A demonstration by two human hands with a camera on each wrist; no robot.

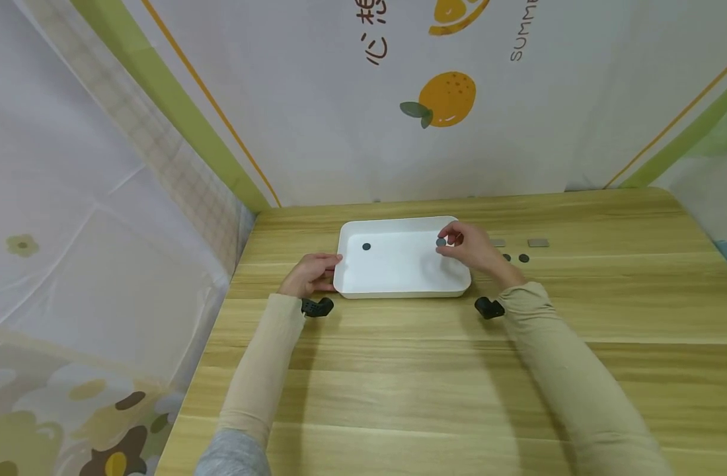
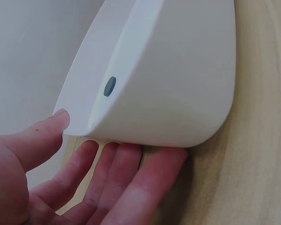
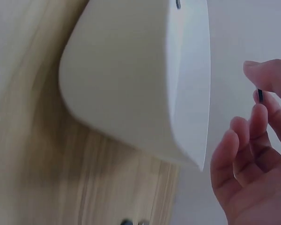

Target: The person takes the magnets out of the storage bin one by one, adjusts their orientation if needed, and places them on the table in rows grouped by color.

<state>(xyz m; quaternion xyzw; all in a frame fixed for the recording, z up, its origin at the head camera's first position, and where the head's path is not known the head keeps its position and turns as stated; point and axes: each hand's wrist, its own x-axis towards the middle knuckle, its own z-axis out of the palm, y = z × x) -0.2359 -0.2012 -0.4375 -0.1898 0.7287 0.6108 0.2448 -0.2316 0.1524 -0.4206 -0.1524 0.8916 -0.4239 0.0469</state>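
Note:
A shallow white rectangular tray (image 1: 402, 287) with rounded corners stands on the table, and a small dark round disc (image 1: 366, 246) lies inside its left half. My left hand (image 1: 313, 273) holds the tray's left end, the thumb (image 2: 56, 123) at the rim and the other fingertips against the outer wall. Over the tray's right end, my right hand (image 1: 473, 250) pinches another small dark disc (image 1: 441, 242) between thumb and index finger. In the right wrist view this disc (image 3: 260, 95) shows edge-on.
Right of the tray, two more dark discs (image 1: 523, 258) lie on the wooden table (image 1: 399, 383), one partly behind my right hand. Two grey rectangular pieces (image 1: 538, 243) lie just behind them. A printed cloth (image 1: 316, 132) hangs along the table's back edge.

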